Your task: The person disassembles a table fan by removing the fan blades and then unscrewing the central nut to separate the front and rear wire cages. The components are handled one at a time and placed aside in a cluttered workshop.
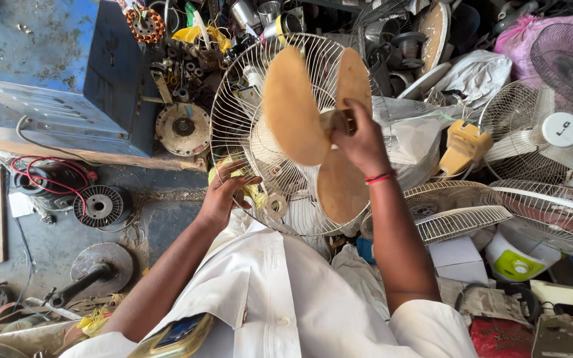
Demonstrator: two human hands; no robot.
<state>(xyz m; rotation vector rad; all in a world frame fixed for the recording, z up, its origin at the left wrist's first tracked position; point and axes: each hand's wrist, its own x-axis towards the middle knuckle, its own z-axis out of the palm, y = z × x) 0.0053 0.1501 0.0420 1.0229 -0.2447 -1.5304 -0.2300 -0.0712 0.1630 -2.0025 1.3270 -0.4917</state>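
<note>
Head view: the tan three-bladed plastic fan propeller (313,126) hides the motor behind it, inside the round white wire fan guard (233,119). The right hand (359,142), arm raised, pinches the propeller's hub; the left hand (223,195) curls around the guard's lower rim.

Fan repair workshop, fan guards (552,212), motor coils (101,205)

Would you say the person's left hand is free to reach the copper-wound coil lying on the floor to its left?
Probably not at once: the left hand grips the wire fan guard's rim. Once released, the way to the coil looks open across bare floor.
</note>
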